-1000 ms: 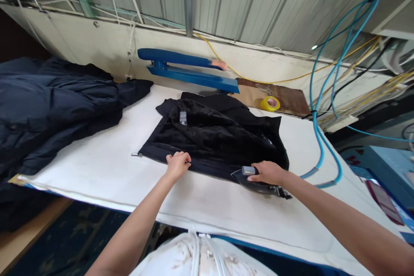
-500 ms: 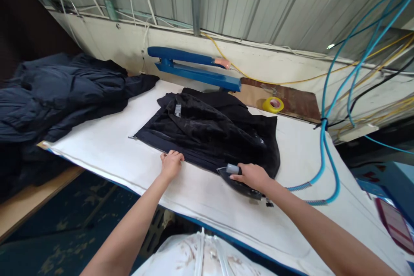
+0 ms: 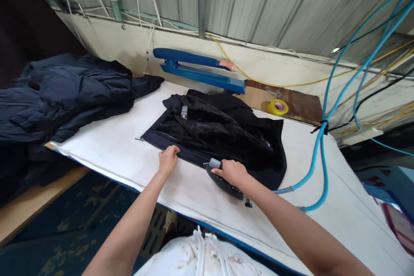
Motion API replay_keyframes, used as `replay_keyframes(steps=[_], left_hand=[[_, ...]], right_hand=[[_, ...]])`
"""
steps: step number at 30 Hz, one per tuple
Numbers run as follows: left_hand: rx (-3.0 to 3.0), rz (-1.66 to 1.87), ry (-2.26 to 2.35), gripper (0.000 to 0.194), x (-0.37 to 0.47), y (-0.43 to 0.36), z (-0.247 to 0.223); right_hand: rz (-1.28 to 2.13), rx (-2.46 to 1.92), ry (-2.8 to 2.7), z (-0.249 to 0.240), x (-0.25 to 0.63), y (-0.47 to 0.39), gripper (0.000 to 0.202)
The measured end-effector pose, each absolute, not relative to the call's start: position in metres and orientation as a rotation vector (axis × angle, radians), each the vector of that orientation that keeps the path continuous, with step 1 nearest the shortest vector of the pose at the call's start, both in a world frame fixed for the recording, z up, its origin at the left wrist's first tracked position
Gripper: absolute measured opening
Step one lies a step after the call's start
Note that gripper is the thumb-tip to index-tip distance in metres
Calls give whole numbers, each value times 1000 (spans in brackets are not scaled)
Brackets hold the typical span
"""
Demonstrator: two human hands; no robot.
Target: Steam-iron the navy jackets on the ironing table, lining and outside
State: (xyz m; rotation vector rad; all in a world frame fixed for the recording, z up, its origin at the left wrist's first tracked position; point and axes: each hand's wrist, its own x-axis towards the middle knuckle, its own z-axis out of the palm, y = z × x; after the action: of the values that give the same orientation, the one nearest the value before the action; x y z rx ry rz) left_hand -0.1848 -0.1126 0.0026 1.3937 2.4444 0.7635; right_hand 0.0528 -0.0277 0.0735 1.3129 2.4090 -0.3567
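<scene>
Grey ribbed panels (image 3: 258,8) over cream lower wall (image 3: 110,45); metal post (image 3: 201,4); white-topped table (image 3: 113,140).

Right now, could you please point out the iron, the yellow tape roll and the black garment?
Iron (image 3: 223,183), head view: its dark body.
Yellow tape roll (image 3: 273,108), head view: its yellow side.
Black garment (image 3: 220,130), head view: its upper surface, near the middle.

Before us, a yellow tape roll (image 3: 272,108) on a brown board (image 3: 300,105), a blue stand (image 3: 202,78) alongside, a teal bottle (image 3: 116,8) farther left

2 arms (image 3: 137,222) fwd, R grip (image 3: 233,172) tight
</scene>
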Motion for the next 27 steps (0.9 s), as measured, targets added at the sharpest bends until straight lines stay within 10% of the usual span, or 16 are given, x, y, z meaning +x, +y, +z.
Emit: replay_keyframes(steps=[27], left_hand=[[1963,454,2015,17,-32,-10,2]], right_hand=[[-280,1725,2131,74,235,-15,62]])
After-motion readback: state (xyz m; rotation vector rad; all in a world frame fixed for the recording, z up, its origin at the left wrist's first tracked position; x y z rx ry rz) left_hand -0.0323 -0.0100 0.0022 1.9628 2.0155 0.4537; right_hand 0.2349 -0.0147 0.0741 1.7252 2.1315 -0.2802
